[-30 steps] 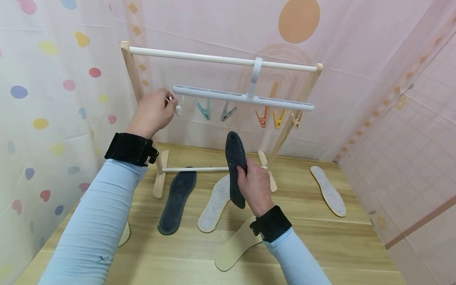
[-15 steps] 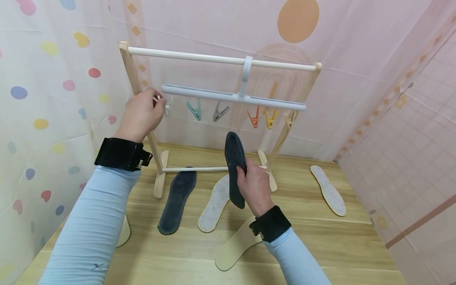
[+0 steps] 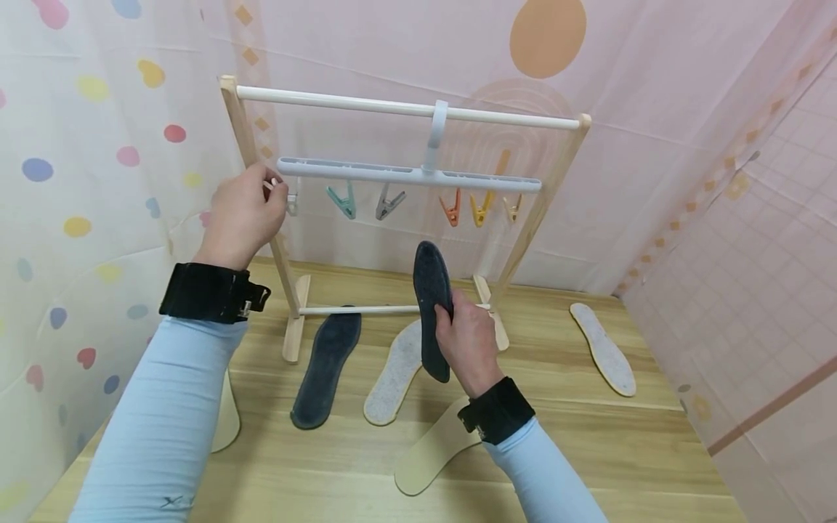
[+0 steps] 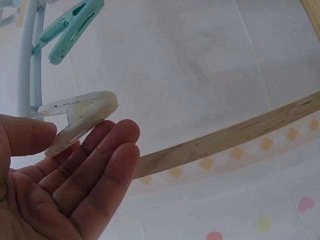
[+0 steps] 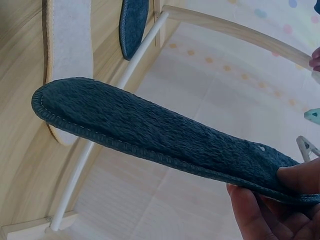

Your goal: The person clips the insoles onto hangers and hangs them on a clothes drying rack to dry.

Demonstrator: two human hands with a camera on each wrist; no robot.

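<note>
While I watch from the head view, here is how it stands.
Left hand (image 3: 243,216): thumb and fingers pinch the white clip (image 4: 80,117) at the left end of the grey hanger bar (image 3: 408,174).
Right hand (image 3: 467,347): curled round the dark insole (image 3: 433,298), held upright in front of the wooden rack (image 3: 405,110).
Hanger bar: five more clips hang in a row.
Hidden: the cream insole (image 3: 433,449) lies partly under my right wrist.
</note>
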